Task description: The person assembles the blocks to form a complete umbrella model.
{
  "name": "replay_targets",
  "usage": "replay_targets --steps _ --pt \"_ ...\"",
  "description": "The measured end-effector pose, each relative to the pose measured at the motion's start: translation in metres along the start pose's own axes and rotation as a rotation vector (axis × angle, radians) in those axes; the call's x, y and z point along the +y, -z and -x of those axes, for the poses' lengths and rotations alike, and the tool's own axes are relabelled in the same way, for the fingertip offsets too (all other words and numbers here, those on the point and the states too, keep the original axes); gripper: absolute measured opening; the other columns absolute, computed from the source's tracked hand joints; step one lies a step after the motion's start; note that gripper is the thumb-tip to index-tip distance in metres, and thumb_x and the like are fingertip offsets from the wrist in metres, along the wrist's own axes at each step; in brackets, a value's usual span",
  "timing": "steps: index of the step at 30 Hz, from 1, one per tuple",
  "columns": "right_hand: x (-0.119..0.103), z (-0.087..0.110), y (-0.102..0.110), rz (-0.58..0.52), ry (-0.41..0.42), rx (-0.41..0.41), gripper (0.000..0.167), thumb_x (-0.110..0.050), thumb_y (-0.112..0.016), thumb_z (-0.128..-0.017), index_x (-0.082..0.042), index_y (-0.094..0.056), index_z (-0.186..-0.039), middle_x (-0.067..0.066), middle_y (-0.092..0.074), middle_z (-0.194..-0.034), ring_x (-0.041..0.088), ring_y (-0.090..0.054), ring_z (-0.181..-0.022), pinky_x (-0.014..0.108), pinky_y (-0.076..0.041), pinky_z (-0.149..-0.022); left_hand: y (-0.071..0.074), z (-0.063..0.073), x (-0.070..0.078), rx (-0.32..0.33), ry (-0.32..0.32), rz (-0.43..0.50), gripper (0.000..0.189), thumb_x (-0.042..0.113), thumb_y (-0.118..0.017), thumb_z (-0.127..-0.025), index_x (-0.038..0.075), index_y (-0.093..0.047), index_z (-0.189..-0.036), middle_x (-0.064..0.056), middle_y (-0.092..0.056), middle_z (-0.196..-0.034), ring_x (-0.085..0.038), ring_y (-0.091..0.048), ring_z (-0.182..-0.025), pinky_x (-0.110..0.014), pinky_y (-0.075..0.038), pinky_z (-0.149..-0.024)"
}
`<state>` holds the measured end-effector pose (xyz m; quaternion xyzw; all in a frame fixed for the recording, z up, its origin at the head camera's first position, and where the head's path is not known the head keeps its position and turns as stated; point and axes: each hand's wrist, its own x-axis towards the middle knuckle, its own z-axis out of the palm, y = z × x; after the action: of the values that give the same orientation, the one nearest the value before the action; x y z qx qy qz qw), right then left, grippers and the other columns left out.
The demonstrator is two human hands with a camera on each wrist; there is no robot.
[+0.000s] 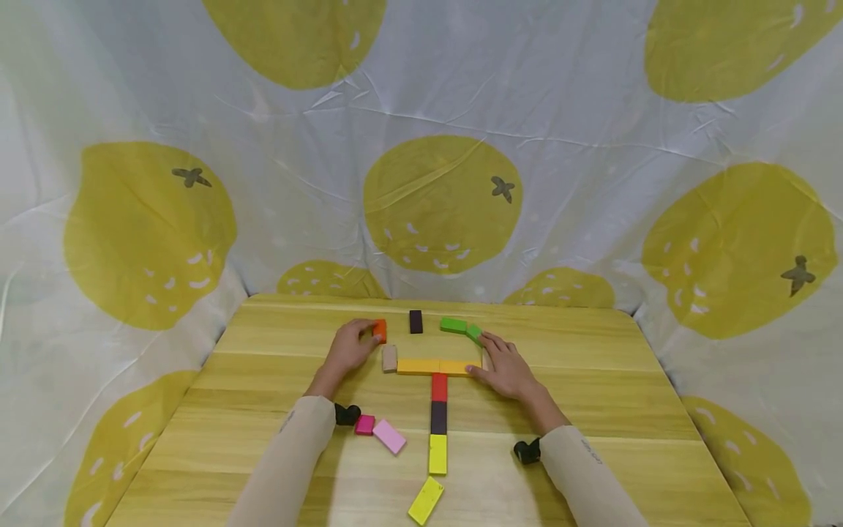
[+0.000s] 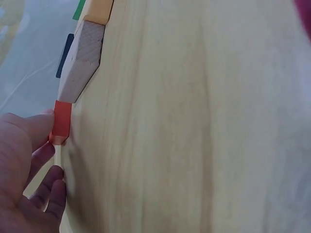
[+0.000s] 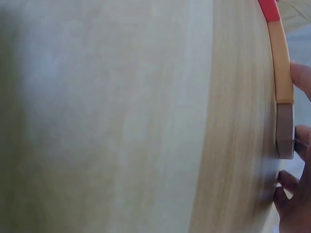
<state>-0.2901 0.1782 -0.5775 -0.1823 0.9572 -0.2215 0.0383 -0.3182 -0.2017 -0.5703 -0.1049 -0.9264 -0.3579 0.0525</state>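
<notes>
At the far left of the layout my left hand [image 1: 352, 345] pinches an orange-red block [image 1: 380, 331] between thumb and finger. The left wrist view shows the thumb against this block [image 2: 61, 121], which sits on the tabletop. My right hand [image 1: 508, 369] lies palm down with fingers loosely extended. Its fingertips reach the smaller green block [image 1: 474, 334], and its thumb is at the right end of the yellow-orange blocks [image 1: 461, 367]. A brown-looking block [image 3: 285, 128] beside it is partly hidden by that hand in the head view. A natural wood block [image 1: 390, 359] stands near my left hand.
Below the yellow-orange row runs a line of red [image 1: 439, 387], dark [image 1: 438, 418] and yellow [image 1: 437, 454] blocks, with a tilted yellow block [image 1: 426, 501] below. Pink [image 1: 390, 437] and magenta [image 1: 365, 425] blocks lie left. A dark block [image 1: 416, 322] and long green block [image 1: 453, 325] are at the back.
</notes>
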Motion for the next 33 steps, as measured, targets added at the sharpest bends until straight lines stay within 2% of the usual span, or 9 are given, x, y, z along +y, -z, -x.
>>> replay_targets --steps 6,16,20,27,33 --pt "0.0 0.002 0.0 -0.01 -0.002 -0.001 0.087 -0.062 -0.057 -0.097 -0.01 -0.033 -0.162 0.011 -0.029 -0.169 0.044 -0.037 -0.146 0.063 -0.037 -0.117 -0.003 -0.003 0.002 -0.002 0.009 -0.031 0.04 0.02 -0.066 -0.101 0.002 -0.065 -0.137 -0.025 -0.062 -0.14 -0.046 -0.055 -0.133 -0.059 -0.044 -0.113" --pt "-0.001 0.002 0.001 -0.04 0.002 0.014 0.086 -0.059 -0.06 -0.097 -0.01 -0.034 -0.161 0.011 -0.03 -0.169 0.044 -0.036 -0.147 0.062 -0.036 -0.117 -0.001 -0.009 0.018 -0.026 0.002 -0.074 0.038 0.018 -0.07 -0.098 0.004 -0.069 -0.133 -0.018 -0.066 -0.138 -0.043 -0.058 -0.131 -0.057 -0.044 -0.112" --pt "0.0 0.002 -0.001 -0.039 0.0 0.015 0.085 -0.059 -0.059 -0.097 -0.01 -0.034 -0.161 0.011 -0.03 -0.168 0.043 -0.036 -0.147 0.062 -0.037 -0.117 -0.004 -0.013 0.021 -0.053 -0.005 -0.098 0.037 0.017 -0.068 -0.1 0.004 -0.068 -0.135 -0.018 -0.066 -0.139 -0.042 -0.057 -0.133 -0.056 -0.044 -0.114" --pt "-0.001 0.002 0.0 -0.042 -0.003 0.017 0.086 -0.061 -0.059 -0.096 -0.011 -0.034 -0.161 0.009 -0.03 -0.169 0.042 -0.037 -0.147 0.061 -0.037 -0.117 -0.005 -0.015 0.027 -0.107 0.017 -0.146 0.039 0.023 -0.066 -0.102 0.011 -0.067 -0.138 -0.013 -0.065 -0.141 -0.04 -0.056 -0.135 -0.056 -0.044 -0.114" --pt "-0.002 0.002 0.0 -0.036 -0.01 0.017 0.086 -0.061 -0.059 -0.096 -0.011 -0.034 -0.162 0.008 -0.03 -0.169 0.042 -0.037 -0.147 0.061 -0.037 -0.117 -0.007 -0.016 0.029 -0.109 -0.033 -0.218 0.037 0.025 -0.066 -0.102 0.013 -0.068 -0.137 -0.015 -0.068 -0.137 -0.041 -0.06 -0.129 -0.058 -0.047 -0.109"
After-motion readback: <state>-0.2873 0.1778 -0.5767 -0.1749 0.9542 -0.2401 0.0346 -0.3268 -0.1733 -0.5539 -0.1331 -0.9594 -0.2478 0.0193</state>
